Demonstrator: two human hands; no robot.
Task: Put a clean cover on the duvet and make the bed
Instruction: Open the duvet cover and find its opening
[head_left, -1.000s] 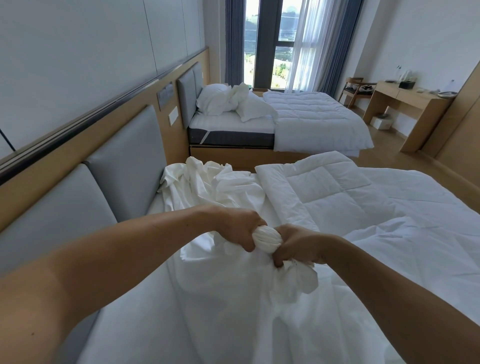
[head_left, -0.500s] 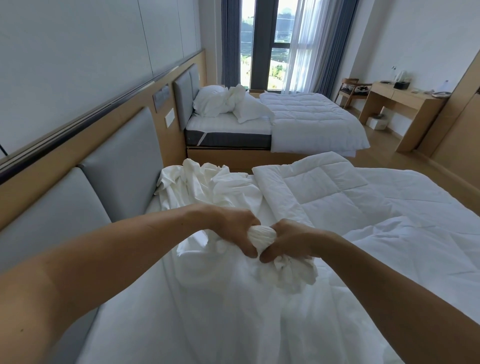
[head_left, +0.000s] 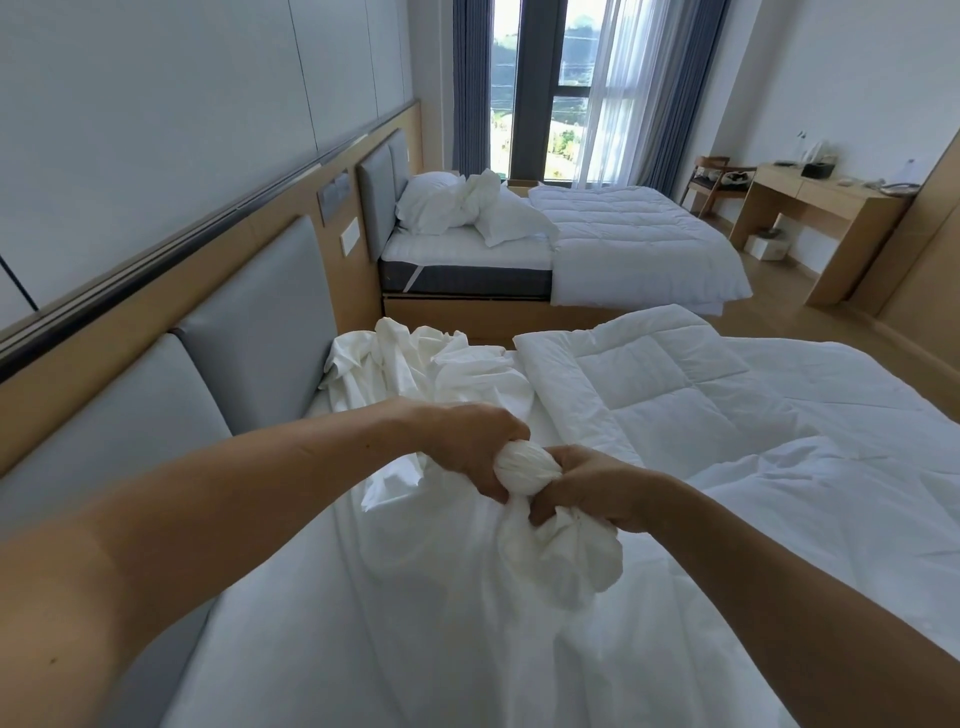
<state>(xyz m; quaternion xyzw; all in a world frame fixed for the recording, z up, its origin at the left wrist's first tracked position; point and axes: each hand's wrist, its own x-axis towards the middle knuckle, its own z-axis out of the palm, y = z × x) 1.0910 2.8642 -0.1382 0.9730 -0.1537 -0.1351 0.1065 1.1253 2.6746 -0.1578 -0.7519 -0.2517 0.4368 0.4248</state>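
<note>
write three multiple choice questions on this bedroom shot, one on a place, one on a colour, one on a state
1. Where on the near bed does the crumpled loose cloth lie?
A. beside the headboard pads
B. at the foot end
C. under a pillow

2. What colour are the headboard pads?
A. red
B. grey
C. green

3. What are the left hand and right hand doing?
A. lying flat and open
B. lifting a pillow
C. gripping a wad of white cloth

Answers:
1 A, the cloth is heaped right next to the padded headboard.
2 B, the pads are plainly grey against the tan wood.
3 C, the fingers of both hands curl round the wad between them.
</note>
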